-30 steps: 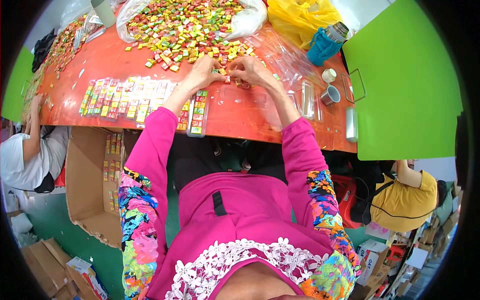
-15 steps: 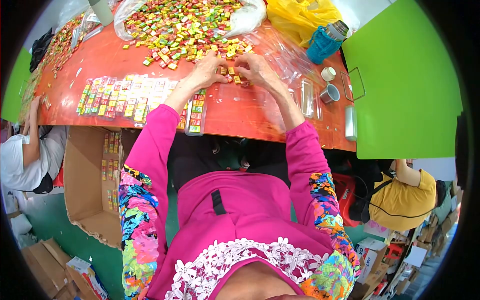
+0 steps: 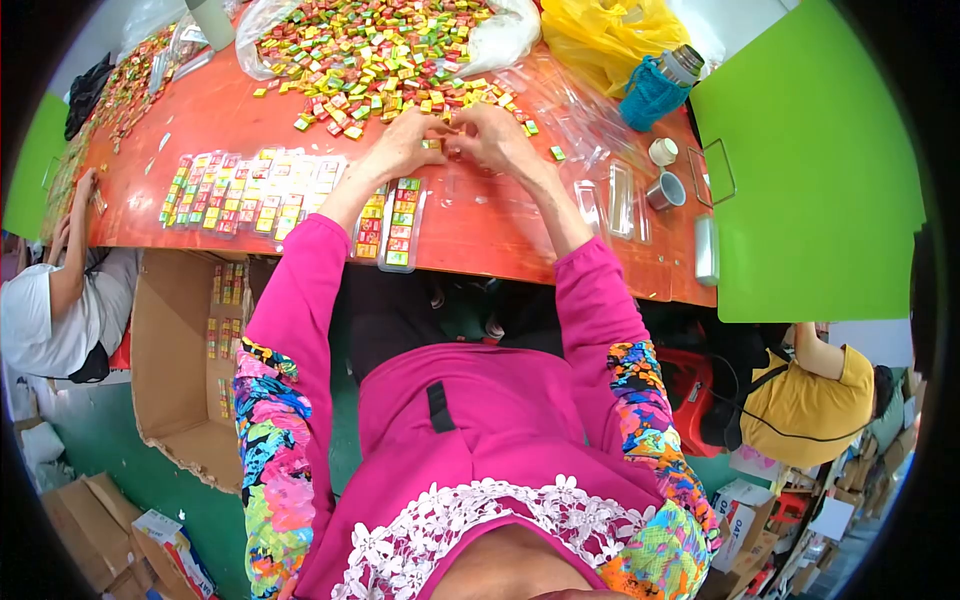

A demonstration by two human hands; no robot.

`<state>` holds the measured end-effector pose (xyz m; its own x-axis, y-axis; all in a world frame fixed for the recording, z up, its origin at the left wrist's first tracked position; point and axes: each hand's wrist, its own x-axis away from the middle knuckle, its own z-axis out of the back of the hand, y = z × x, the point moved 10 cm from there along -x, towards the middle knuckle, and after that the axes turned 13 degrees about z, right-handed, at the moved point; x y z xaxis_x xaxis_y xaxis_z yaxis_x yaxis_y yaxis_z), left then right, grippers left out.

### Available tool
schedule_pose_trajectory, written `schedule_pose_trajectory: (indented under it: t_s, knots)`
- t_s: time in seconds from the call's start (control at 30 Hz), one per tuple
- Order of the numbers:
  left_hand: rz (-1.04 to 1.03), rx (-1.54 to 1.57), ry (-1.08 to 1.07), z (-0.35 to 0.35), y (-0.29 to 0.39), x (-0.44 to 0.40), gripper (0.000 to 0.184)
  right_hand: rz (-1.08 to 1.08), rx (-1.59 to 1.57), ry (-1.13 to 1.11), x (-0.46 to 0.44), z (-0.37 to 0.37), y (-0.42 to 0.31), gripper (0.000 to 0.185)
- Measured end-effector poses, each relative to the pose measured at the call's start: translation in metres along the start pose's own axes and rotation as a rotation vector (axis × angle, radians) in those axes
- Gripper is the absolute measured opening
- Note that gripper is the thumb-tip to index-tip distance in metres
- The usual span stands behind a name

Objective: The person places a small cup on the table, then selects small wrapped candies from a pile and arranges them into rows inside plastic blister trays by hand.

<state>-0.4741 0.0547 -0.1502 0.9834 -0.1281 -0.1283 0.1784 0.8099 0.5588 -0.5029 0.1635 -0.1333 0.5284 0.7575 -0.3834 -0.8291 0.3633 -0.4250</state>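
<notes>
My left hand (image 3: 408, 143) is at the near edge of a heap of small wrapped pieces (image 3: 375, 50) in red, yellow and green. Its thumb and fingers curve around a small yellow piece (image 3: 431, 144). Close beside it, my right hand (image 3: 490, 138) has its fingertips bent together; whatever they pinch is too small to make out. Below my left hand lies a clear tray (image 3: 403, 225) with a column of coloured pieces. More filled trays (image 3: 250, 195) stand side by side to the left, some under glare.
Clear empty trays (image 3: 619, 198), a grey cup (image 3: 665, 191) and a flask in a blue cover (image 3: 655, 92) are at the right. An open carton (image 3: 175, 350) stands below the table's left edge. Co-workers sit at the left (image 3: 55, 310) and right (image 3: 810, 400).
My hands have drawn closer together, and the little group of pieces between them is now mostly hidden. The view has shifted slightly.
</notes>
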Motion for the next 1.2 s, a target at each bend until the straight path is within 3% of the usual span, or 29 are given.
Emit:
schedule_pose_trajectory:
  t_s: [0.1, 0.2, 0.4, 0.5, 0.67, 0.77, 0.8, 0.9, 1.2]
  knots:
    - [-0.049, 0.047, 0.059, -0.002, 0.008, 0.003, 0.044, 0.019, 0.215, 0.283, -0.005, 0.029, 0.012, 0.034]
    - [-0.027, 0.036, 0.099, -0.009, 0.007, 0.0, 0.043, -0.015, 0.32, 0.214, -0.013, 0.023, 0.028, 0.034]
    - [0.014, 0.035, 0.149, -0.004, -0.004, 0.003, 0.031, 0.047, 0.188, 0.113, -0.017, 0.02, 0.034, 0.036]
    - [0.053, 0.018, 0.125, 0.004, -0.016, 0.003, 0.031, -0.016, -0.169, 0.024, -0.011, 0.016, 0.008, 0.035]
    - [0.087, 0.003, 0.1, 0.005, -0.027, 0.003, 0.037, 0.375, 0.093, -0.03, -0.007, -0.018, -0.028, 0.027]
    - [0.042, 0.017, 0.094, 0.008, -0.022, 0.007, 0.039, 0.26, -0.003, 0.002, -0.004, -0.008, -0.021, 0.026]
    - [0.019, 0.024, 0.089, 0.007, -0.02, 0.009, 0.039, 0.102, -0.058, 0.024, -0.003, 0.0, -0.007, 0.026]
    - [0.093, -0.01, 0.067, 0.007, -0.018, 0.008, 0.041, -0.021, -0.059, -0.03, 0.003, 0.008, 0.013, 0.025]
    - [0.024, 0.015, 0.09, 0.004, -0.017, 0.007, 0.038, 0.17, -0.075, -0.003, 0.003, 0.001, -0.019, 0.033]
